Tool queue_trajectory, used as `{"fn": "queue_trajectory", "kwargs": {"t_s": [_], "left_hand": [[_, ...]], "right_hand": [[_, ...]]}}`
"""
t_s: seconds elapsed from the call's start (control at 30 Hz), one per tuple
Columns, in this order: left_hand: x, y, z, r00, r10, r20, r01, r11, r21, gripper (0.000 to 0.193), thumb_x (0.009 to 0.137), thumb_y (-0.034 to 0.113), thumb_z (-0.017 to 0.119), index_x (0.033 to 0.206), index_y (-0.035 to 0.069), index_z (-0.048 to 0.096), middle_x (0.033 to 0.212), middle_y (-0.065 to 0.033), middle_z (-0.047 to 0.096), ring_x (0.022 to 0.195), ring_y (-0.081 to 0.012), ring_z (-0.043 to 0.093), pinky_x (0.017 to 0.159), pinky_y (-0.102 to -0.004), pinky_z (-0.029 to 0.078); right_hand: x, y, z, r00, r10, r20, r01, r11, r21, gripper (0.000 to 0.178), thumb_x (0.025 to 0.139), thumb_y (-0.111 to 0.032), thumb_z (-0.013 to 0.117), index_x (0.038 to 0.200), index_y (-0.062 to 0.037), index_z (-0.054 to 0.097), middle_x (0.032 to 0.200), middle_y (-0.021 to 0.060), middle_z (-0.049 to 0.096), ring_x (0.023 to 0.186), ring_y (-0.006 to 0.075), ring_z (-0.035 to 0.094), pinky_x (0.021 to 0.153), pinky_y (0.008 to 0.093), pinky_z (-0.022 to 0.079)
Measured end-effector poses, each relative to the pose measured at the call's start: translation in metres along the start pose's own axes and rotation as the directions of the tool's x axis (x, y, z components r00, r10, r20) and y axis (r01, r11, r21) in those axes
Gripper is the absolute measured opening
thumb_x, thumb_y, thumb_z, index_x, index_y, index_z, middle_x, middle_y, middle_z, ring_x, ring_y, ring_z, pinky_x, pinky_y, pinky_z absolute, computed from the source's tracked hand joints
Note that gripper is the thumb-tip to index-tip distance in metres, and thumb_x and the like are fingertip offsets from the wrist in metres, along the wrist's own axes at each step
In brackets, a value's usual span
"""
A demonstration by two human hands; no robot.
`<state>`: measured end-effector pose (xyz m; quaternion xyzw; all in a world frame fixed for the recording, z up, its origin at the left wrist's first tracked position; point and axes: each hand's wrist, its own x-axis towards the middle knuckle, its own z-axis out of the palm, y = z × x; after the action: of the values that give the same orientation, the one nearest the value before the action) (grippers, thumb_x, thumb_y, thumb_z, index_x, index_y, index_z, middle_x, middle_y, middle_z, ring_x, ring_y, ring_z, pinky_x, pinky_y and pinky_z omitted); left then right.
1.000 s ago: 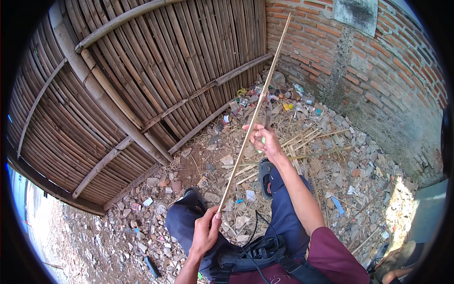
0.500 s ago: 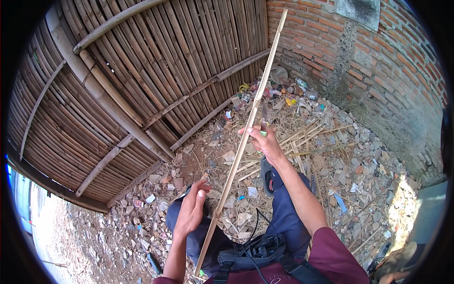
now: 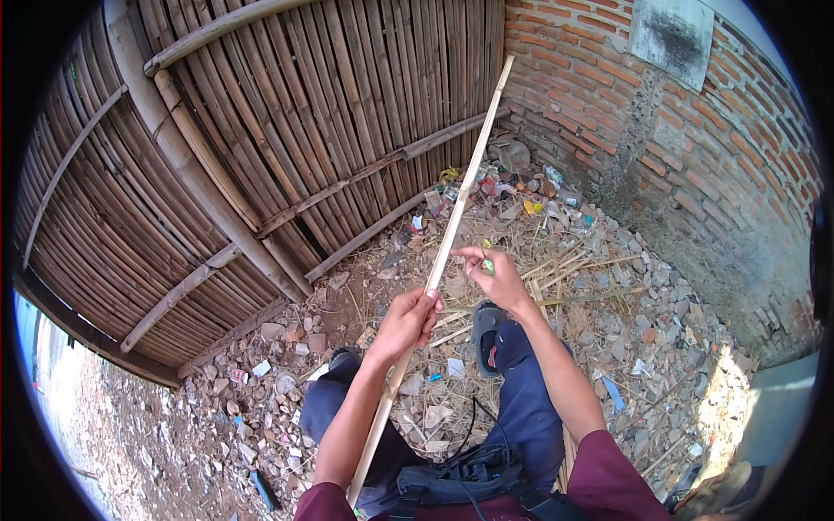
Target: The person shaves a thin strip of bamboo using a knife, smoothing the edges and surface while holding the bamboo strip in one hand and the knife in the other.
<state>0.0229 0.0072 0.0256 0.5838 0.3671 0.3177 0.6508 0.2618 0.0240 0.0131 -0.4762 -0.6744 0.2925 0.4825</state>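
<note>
A long, pale split bamboo strip [image 3: 463, 193] slants from my lap up toward the far corner. My left hand [image 3: 405, 325] is closed around its middle, thumb on top. Just to the right, my right hand [image 3: 499, 282] has its fingers curled round a knife, of which a bit of green handle [image 3: 489, 267] shows; its blade is hard to make out now. The right index finger points out toward the strip and reaches its edge; whether it presses on it I cannot tell.
Several split bamboo pieces [image 3: 556, 267] lie on the rubble beyond my right foot. A bamboo-slat wall [image 3: 347, 95] rises on the left, a brick wall [image 3: 582, 95] on the right. Litter [image 3: 495, 187] gathers in their corner. A black pouch [image 3: 460, 476] sits at my waist.
My left hand has gone from open beside the strip to gripping it. The strip's far end has come lower and nearer. My right hand, still on the knife, has shifted slightly nearer; the blade showed before.
</note>
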Motion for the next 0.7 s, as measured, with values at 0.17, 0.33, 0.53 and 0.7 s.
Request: {"fn": "queue_trajectory", "kwargs": {"t_s": [0.17, 0.33, 0.53, 0.7], "left_hand": [[-0.007, -0.014, -0.009, 0.995, 0.036, -0.098, -0.034, 0.999, 0.025, 0.035, 0.117, 0.029, 0.046, 0.099, 0.004, 0.062, 0.060, 0.0048, 0.045, 0.044, -0.0062, 0.042, 0.041, -0.0263, 0.039], [-0.013, -0.016, -0.016, 0.990, 0.045, -0.131, -0.049, 0.998, -0.028, 0.039, 0.118, 0.034, 0.041, 0.100, 0.006, 0.060, 0.062, 0.0070, 0.039, 0.047, -0.0060, 0.036, 0.044, -0.0259, 0.037], [-0.013, -0.025, -0.019, 0.963, 0.125, -0.240, -0.089, 0.984, 0.155, 0.045, 0.118, 0.038, 0.041, 0.093, 0.005, 0.060, 0.061, 0.0054, 0.043, 0.048, -0.0050, 0.040, 0.042, -0.0262, 0.036], [-0.014, -0.035, -0.029, 0.921, 0.225, -0.317, -0.123, 0.942, 0.311, 0.044, 0.117, 0.033, 0.045, 0.092, 0.003, 0.063, 0.057, 0.0011, 0.046, 0.050, -0.0097, 0.042, 0.049, -0.0338, 0.035]], "right_hand": [[0.013, 0.000, 0.028, 0.988, -0.147, -0.043, 0.119, 0.915, -0.386, 0.028, 0.090, -0.003, 0.058, 0.107, -0.0025, 0.081, 0.091, 0.0225, 0.072, 0.089, 0.0388, 0.072, 0.084, 0.0459, 0.055], [0.040, -0.002, 0.052, 0.985, -0.111, 0.129, 0.167, 0.780, -0.603, 0.021, 0.082, -0.007, 0.060, 0.090, -0.0024, 0.079, 0.087, 0.0200, 0.075, 0.081, 0.0431, 0.072, 0.076, 0.0520, 0.057], [0.047, 0.004, 0.071, 0.982, -0.182, 0.056, 0.177, 0.761, -0.624, 0.014, 0.073, -0.008, 0.062, 0.079, -0.0050, 0.075, 0.073, 0.0236, 0.070, 0.071, 0.0454, 0.071, 0.067, 0.0558, 0.057], [0.057, 0.003, 0.086, 0.983, -0.182, 0.032, 0.162, 0.762, -0.627, 0.009, 0.074, -0.011, 0.064, 0.073, -0.0062, 0.072, 0.068, 0.0232, 0.069, 0.066, 0.0442, 0.071, 0.063, 0.0548, 0.056]]}}
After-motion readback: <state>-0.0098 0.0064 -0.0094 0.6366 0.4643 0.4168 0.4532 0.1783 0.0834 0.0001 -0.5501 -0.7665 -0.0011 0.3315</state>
